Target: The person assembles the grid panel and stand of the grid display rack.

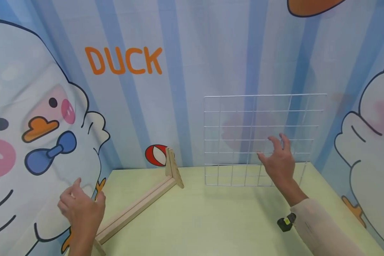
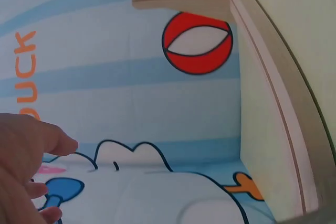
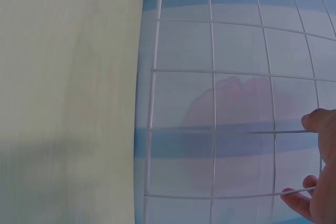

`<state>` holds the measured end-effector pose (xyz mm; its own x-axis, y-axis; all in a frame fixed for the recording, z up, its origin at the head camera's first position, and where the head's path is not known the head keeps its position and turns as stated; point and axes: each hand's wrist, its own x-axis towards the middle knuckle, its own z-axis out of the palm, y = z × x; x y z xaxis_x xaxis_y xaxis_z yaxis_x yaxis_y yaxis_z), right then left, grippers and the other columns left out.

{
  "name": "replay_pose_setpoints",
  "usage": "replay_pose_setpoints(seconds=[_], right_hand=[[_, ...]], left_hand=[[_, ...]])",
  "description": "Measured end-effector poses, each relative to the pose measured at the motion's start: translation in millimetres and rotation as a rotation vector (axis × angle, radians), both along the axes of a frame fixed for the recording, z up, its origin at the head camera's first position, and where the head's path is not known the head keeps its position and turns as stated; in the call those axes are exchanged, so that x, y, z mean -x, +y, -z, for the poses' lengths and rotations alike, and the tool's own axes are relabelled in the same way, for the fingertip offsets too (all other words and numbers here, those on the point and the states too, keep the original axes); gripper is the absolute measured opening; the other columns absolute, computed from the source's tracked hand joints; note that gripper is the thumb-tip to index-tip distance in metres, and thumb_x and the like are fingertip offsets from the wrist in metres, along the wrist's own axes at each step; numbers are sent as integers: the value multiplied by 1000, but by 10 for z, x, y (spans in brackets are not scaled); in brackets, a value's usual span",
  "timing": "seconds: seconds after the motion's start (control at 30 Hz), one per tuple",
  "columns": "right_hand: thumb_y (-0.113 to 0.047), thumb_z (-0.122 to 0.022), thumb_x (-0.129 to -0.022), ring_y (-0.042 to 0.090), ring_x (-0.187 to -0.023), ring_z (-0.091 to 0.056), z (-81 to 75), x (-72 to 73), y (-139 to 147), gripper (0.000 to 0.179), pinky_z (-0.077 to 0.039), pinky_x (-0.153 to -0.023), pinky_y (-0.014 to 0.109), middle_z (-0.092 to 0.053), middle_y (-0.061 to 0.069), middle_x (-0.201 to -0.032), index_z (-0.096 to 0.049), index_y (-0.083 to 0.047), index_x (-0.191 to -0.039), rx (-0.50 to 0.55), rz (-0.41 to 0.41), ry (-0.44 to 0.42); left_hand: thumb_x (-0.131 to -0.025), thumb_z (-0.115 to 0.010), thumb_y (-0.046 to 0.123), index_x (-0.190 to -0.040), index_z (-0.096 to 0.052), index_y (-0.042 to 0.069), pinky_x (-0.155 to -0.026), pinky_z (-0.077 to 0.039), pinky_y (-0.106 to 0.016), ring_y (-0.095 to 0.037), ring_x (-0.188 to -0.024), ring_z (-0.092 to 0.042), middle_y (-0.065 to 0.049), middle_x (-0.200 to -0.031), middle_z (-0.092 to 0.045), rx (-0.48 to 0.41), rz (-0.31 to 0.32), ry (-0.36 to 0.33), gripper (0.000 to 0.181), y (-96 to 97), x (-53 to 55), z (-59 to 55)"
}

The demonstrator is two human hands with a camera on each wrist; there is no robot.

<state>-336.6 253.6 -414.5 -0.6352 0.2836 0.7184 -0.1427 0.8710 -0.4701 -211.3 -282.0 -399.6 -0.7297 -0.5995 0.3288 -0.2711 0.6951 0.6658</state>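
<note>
A white wire grid panel [image 1: 228,140] stands upright toward the back right, its lower edge over the table. My right hand [image 1: 280,163] holds it near its right side, with thumb and fingertips at the wires. In the right wrist view the thumb [image 3: 314,120] meets one wire and fingers lie by another. My left hand [image 1: 83,208] hovers at the left with loosely bent fingers and nothing in it. Beside that hand lies a wooden stand [image 1: 140,206], a long grooved bar with an upright end piece [image 1: 172,167]; its near end is partly hidden by the hand.
The pale yellow tabletop [image 1: 192,220] meets a blue-striped cloth backdrop [image 1: 192,81] with printed ducks and a beach ball [image 1: 155,155]. More of this printed cloth hangs at both sides. A small black device [image 1: 286,222] sits at my right wrist.
</note>
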Motion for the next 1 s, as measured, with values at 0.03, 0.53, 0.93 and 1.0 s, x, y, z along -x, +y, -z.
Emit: replay_pose_setpoints(seconds=[0.03,0.53,0.93,1.0], right_hand=[[-21,-86,-80,44,-75,-63,-1,-2,3,59,-55,-60,53,-45,20,-153,-59,-10,-131,-2,2,-1],[-20,-89,-77,42,-71,-61,12,-2,27,64,-50,-56,51,-47,19,-152,-58,-8,-132,13,-11,3],[-21,-87,-79,38,-66,-60,59,11,48,62,-48,-52,48,-47,21,-151,-58,-6,-131,-5,-26,24],[-21,-87,-79,37,-66,-60,54,6,33,62,-47,-52,47,-47,20,-152,-58,-6,-132,-5,-26,15]], left_hand=[[-91,-67,17,-157,-20,-1,-110,-17,-70,-54,-135,-17,-38,-149,-20,-6,-21,-21,83,-76,-25,20],[-90,-70,21,-160,5,-2,-115,-27,-71,-60,-139,-25,-45,-155,-14,-324,69,-306,105,-675,-111,317],[-90,-66,3,-156,-18,0,-106,-44,-64,-56,-133,-45,-38,-150,-37,-345,22,-125,81,-592,-195,515],[-90,-65,2,-156,-20,1,-105,-45,-64,-57,-132,-47,-37,-149,-39,-335,16,-119,80,-587,-186,516]])
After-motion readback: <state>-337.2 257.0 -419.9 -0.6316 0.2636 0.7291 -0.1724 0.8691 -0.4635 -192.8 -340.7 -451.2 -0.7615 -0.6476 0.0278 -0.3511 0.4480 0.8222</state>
